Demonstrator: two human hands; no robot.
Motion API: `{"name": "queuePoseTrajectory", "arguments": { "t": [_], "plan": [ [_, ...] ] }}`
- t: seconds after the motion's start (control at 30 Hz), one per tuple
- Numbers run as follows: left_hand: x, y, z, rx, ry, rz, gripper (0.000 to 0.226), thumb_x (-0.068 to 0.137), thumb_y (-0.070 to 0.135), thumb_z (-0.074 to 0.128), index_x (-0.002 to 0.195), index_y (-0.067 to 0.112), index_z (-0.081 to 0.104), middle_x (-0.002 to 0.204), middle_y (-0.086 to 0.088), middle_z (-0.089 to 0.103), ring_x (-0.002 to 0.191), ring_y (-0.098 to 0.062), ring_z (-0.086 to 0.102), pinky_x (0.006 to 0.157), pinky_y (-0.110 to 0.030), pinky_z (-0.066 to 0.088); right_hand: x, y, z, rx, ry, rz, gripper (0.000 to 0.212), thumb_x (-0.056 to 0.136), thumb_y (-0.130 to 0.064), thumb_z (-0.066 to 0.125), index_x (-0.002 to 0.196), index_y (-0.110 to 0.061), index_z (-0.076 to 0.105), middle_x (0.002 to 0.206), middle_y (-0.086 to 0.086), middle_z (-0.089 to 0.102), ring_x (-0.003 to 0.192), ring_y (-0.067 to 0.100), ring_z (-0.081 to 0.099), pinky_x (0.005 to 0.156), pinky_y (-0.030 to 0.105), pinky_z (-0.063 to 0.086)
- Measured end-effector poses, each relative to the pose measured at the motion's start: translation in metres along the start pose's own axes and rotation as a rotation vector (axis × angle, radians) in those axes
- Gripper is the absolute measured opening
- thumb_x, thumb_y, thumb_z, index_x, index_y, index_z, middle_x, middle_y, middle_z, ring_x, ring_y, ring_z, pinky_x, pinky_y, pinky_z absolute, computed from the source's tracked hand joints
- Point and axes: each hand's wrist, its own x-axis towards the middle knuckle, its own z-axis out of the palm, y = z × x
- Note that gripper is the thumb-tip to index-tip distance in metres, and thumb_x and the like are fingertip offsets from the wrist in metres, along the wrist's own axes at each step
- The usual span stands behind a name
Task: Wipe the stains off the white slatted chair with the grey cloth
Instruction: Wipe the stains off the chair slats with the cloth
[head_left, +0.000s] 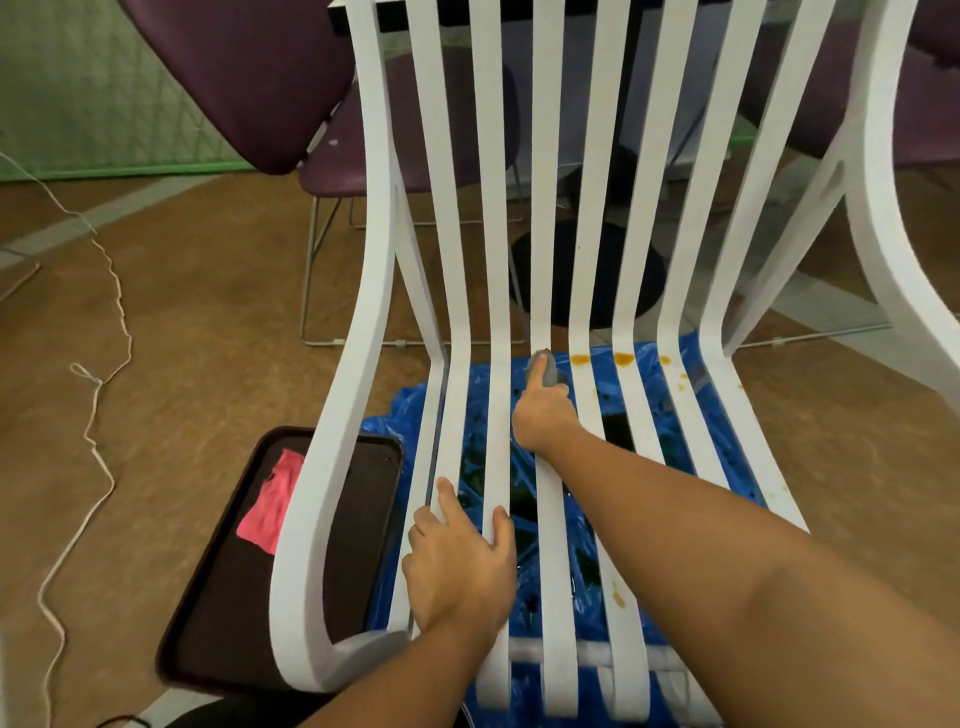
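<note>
The white slatted chair (332, 467) fills the middle of the view, seat toward me. My right hand (545, 410) reaches to the back of the seat and grips the small grey cloth (548, 371), pressing it onto a middle slat where seat bends into backrest. Orange stains (623, 358) mark the slats just right of the cloth, and smaller orange spots (618, 597) sit on a slat nearer me. My left hand (460, 561) rests on the left seat slats with fingers spread and tips curling over slat edges.
A blue plastic sheet (524, 571) lies under the seat. A dark tray (234, 597) with a pink cloth (270, 504) sits on the floor at the left. Purple chairs (249, 78) stand behind. A white cord (98, 384) trails across the brown floor.
</note>
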Motion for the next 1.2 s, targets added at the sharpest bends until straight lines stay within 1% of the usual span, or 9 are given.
{"name": "queuePoseTrajectory", "arguments": {
  "t": [0.07,0.23,0.47,0.57,0.7,0.9,1.03,1.1,1.2],
  "plan": [
    [0.000,0.000,0.000,0.004,-0.002,0.000,0.078,0.095,0.067,0.031,0.157,0.023,0.016,0.134,-0.008,0.048,0.118,-0.023,0.051,0.094,-0.039,0.047,0.006,-0.003,-0.005,0.007,-0.027,0.017,0.098,0.096,-0.018,0.055,0.155,-0.011,-0.024,0.159,0.032,0.011,0.130,0.046,0.045,0.097,0.049,0.048],
    [0.000,0.001,0.000,0.005,0.002,0.003,0.077,0.095,0.066,0.033,0.157,0.023,0.018,0.133,-0.009,0.049,0.117,-0.023,0.052,0.092,-0.039,0.047,0.004,-0.003,-0.006,0.086,0.005,0.047,0.095,0.098,-0.017,0.054,0.156,-0.017,-0.022,0.154,0.033,0.019,0.126,0.042,0.048,0.098,0.047,0.047],
    [-0.001,0.002,0.000,0.009,0.000,-0.004,0.078,0.095,0.066,0.032,0.158,0.023,0.017,0.134,-0.008,0.048,0.118,-0.022,0.052,0.093,-0.038,0.046,-0.015,0.010,0.013,0.230,0.129,-0.049,0.061,0.099,-0.011,0.031,0.156,-0.027,0.013,0.139,0.029,0.035,0.122,0.045,0.044,0.094,0.048,0.041],
    [0.000,0.002,-0.001,0.003,0.001,-0.003,0.078,0.095,0.066,0.032,0.158,0.024,0.016,0.134,-0.007,0.048,0.117,-0.021,0.051,0.093,-0.037,0.046,-0.007,0.008,0.008,0.168,0.102,-0.070,0.062,0.099,-0.011,0.031,0.156,-0.024,0.011,0.141,0.030,0.034,0.123,0.045,0.043,0.096,0.049,0.041],
    [-0.001,0.003,-0.002,0.007,-0.006,-0.004,0.077,0.096,0.066,0.031,0.158,0.024,0.015,0.135,-0.007,0.047,0.119,-0.021,0.051,0.094,-0.037,0.045,0.015,0.002,-0.001,0.060,0.037,-0.024,0.077,0.096,-0.010,0.045,0.159,-0.013,0.000,0.155,0.024,0.024,0.106,0.038,0.049,0.079,0.042,0.041],
    [0.000,0.003,-0.001,0.002,-0.008,-0.010,0.077,0.095,0.065,0.033,0.158,0.024,0.016,0.133,-0.007,0.048,0.117,-0.022,0.051,0.094,-0.038,0.045,0.016,-0.002,-0.007,0.077,0.007,0.023,0.083,0.096,-0.010,0.049,0.159,-0.017,-0.004,0.150,0.029,0.023,0.098,0.034,0.051,0.083,0.043,0.047],
    [0.001,0.002,0.001,0.009,-0.011,-0.005,0.077,0.095,0.065,0.032,0.157,0.024,0.016,0.134,-0.008,0.048,0.118,-0.022,0.051,0.094,-0.037,0.045,0.005,0.003,0.002,0.150,0.024,-0.004,0.073,0.098,-0.011,0.040,0.159,-0.019,0.001,0.145,0.028,0.030,0.106,0.039,0.050,0.087,0.044,0.045],
    [0.000,0.002,0.002,0.012,-0.004,-0.002,0.077,0.096,0.065,0.032,0.158,0.023,0.015,0.134,-0.008,0.048,0.118,-0.022,0.051,0.094,-0.037,0.045,0.010,0.002,0.000,0.086,0.037,-0.007,0.078,0.098,-0.013,0.047,0.159,-0.016,-0.002,0.144,0.029,0.030,0.098,0.034,0.052,0.084,0.041,0.047],
    [0.000,0.002,0.002,0.013,-0.002,0.008,0.077,0.096,0.066,0.031,0.158,0.024,0.014,0.134,-0.007,0.047,0.118,-0.021,0.051,0.094,-0.037,0.045,0.020,-0.005,-0.014,0.124,0.008,0.012,0.084,0.098,-0.012,0.049,0.159,-0.021,-0.008,0.140,0.031,0.029,0.105,0.037,0.056,0.091,0.043,0.050]
  ]
}}
